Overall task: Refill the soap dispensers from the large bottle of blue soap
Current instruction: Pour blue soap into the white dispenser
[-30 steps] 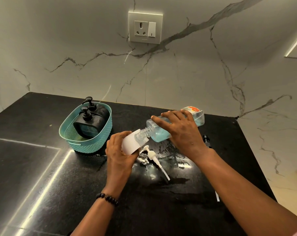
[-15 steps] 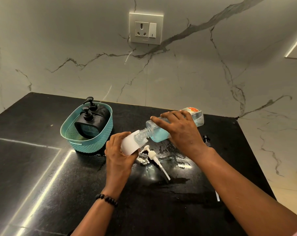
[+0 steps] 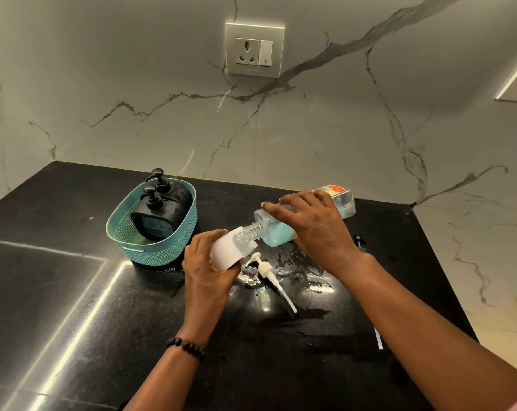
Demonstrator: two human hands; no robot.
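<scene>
Mid-pour at centre frame on a wet black surface [image 3: 73, 292]: large clear bottle of blue soap [image 3: 283, 229] tipped nearly flat, threaded neck down and left into the open mouth of a small white dispenser [image 3: 226, 252]. Right hand [image 3: 316, 226] draped over the bottle's middle, fingers [image 3: 276, 207] curled round its body; left hand [image 3: 208, 264] wrapped about the white dispenser from the left, holding it tilted toward the neck. Bottle roughly half empty, blue liquid pooled along its lower side, so probably moderate in weight and shifting as it drains; rigid clear plastic, likely slick given the wet patch glinting beneath. Best taken round the broad mid-body, as now, clear of the orange label end at upper right. Dispenser light, stiff and easily tipped, hence the full-hand wrap. White pump head [image 3: 267, 269] lying loose on the surface just below the pour, tube trailing toward lower right. Teal basket [image 3: 162, 247] at centre left holding two black dispensers [image 3: 162, 212], pumps on. Small dark object right of the right wrist, too small to identify. Against the frames a half-second and a second earlier, almost nothing altered: same grips, same tilt, bottle and dispenser in the same spot, with only a slight shift in framing.
</scene>
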